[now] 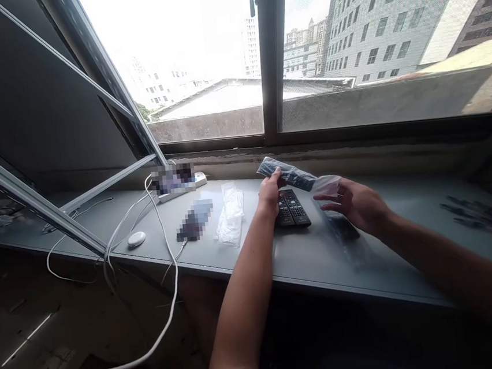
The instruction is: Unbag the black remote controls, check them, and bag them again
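My left hand (270,195) pinches the far end of a black remote control in a clear plastic bag (291,175), lifted a little above the ledge. My right hand (356,204) holds the open end of that bag with curled fingers. Two bare black remotes (291,209) lie side by side on the grey ledge (244,257) just below my left hand. Another bagged dark item (341,227) lies under my right hand.
A stack of empty clear bags (230,214) lies left of the remotes, next to a phone (195,219) on a cable. A white round device (136,239), a power strip (180,185) and white cables (166,256) sit further left. Slanted metal bars (34,199) cross the left side.
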The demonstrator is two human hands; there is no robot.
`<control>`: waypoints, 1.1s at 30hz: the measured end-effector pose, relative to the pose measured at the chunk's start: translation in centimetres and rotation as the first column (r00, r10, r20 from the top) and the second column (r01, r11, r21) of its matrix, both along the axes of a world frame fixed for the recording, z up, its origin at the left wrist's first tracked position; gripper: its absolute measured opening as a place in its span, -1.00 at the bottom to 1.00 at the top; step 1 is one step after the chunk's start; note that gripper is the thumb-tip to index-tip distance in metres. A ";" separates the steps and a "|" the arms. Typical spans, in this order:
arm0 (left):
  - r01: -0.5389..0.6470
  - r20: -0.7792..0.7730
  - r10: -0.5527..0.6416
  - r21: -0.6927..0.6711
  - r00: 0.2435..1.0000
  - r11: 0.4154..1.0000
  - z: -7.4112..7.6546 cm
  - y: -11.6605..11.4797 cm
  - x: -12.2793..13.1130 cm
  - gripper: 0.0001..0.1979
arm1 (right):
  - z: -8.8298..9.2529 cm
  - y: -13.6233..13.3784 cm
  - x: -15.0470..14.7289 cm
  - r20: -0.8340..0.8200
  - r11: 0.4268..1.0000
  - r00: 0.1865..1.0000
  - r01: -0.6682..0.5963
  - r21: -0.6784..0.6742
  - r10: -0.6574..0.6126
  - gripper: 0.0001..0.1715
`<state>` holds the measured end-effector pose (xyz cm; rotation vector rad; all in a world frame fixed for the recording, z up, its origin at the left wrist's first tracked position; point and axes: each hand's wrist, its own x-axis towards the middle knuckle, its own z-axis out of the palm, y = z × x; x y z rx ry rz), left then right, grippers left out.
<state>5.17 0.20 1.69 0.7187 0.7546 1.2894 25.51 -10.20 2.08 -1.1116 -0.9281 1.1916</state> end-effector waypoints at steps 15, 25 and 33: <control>0.581 -0.054 -0.585 0.216 0.810 0.785 -0.5 -1.6 -0.2 -0.50 | 0.0 0.0 1.9 -0.457 0.683 0.680 -0.705 -0.192 0.574 -0.32; 0.571 -0.108 -0.565 0.268 0.818 0.776 0.4 -2.1 -0.5 -0.59 | -0.1 0.2 1.8 -0.424 0.835 0.795 -0.531 -0.142 0.434 -0.64; 0.416 -0.145 -0.391 0.231 0.909 0.880 -0.2 -1.5 0.2 -0.61 | -1.6 0.5 0.4 -0.011 0.969 0.971 -0.238 -0.063 0.238 -0.52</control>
